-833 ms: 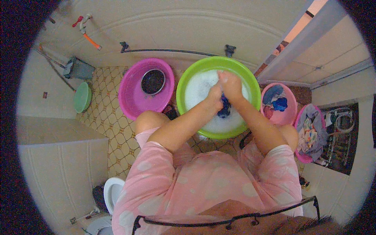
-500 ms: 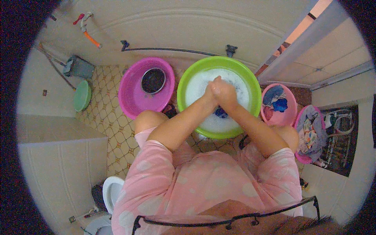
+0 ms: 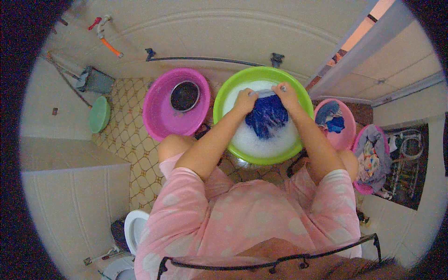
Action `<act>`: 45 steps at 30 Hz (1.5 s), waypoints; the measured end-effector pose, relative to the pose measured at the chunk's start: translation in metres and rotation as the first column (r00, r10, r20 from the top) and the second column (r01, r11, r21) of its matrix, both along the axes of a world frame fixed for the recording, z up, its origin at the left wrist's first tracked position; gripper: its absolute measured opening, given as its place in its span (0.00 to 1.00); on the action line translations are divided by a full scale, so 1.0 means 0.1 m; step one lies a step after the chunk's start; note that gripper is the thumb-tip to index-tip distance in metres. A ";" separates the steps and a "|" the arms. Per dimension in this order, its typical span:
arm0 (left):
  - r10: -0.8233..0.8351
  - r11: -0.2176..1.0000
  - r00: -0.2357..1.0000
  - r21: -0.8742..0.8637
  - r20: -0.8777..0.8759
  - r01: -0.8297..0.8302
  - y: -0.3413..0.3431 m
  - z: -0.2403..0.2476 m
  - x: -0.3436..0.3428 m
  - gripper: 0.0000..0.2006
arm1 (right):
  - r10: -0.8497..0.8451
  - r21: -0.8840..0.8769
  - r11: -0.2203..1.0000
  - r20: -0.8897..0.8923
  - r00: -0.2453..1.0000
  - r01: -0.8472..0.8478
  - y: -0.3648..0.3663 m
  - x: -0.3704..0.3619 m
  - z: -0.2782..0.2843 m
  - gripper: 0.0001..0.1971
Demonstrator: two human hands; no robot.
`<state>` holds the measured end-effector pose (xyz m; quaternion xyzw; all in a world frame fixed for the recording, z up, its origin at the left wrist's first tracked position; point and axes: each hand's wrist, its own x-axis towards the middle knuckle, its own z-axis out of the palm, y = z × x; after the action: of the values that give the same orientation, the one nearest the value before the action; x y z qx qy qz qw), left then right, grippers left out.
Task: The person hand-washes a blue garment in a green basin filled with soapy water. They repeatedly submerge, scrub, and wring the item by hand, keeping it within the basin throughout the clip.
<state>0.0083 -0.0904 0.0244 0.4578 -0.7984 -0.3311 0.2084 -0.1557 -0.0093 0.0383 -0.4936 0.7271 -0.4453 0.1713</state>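
Observation:
A lime-green basin (image 3: 217,105) full of white suds (image 3: 261,148) stands in front of me. Between my hands hangs a wet dark blue garment (image 3: 267,116) with a pale grey band along its top edge; its lower part rests in the foam. My left hand (image 3: 246,99) is closed on the left end of that band. At the band's other end, by the basin's far right side, my right hand (image 3: 285,91) grips it too. What sort of garment it is, I cannot make out.
To the left is a magenta basin (image 3: 156,109) holding a dark round pan (image 3: 184,96). On the right are a pink basin (image 3: 347,135) with blue clothes and another tub with a grey garment (image 3: 373,154). A green bowl (image 3: 99,115) leans by the left wall.
My hands were together over the suds, the dark blue cloth mostly sunk. Now they are apart and farther forward, with the garment lifted and spread between them.

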 end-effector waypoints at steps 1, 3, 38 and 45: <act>0.034 0.999 0.999 0.038 -0.019 -0.034 -0.05 -0.07 0.00 0.19 | -0.014 0.017 1.000 0.056 0.998 0.013 0.01 0.02 0.06 0.11; 0.092 0.991 0.994 0.108 -0.058 -0.086 -0.13 -0.17 -0.06 0.18 | 0.099 -0.008 0.995 0.067 0.993 -0.099 -0.03 -0.06 -0.25 0.09; 0.637 0.297 0.484 0.771 -0.600 0.564 0.63 0.33 -0.41 0.15 | -0.060 -0.052 0.998 -0.489 0.870 0.039 0.03 0.45 0.53 0.09; 0.625 0.241 0.571 0.828 -0.532 0.507 0.48 0.64 -0.26 0.13 | 0.001 -0.104 0.989 -0.715 0.699 -0.108 0.23 0.96 0.73 0.14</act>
<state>-0.0182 -0.0422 0.0883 0.3050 -0.1895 -0.9032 0.2350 -0.0600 0.0142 0.1118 -0.6594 0.6891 -0.2636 -0.1446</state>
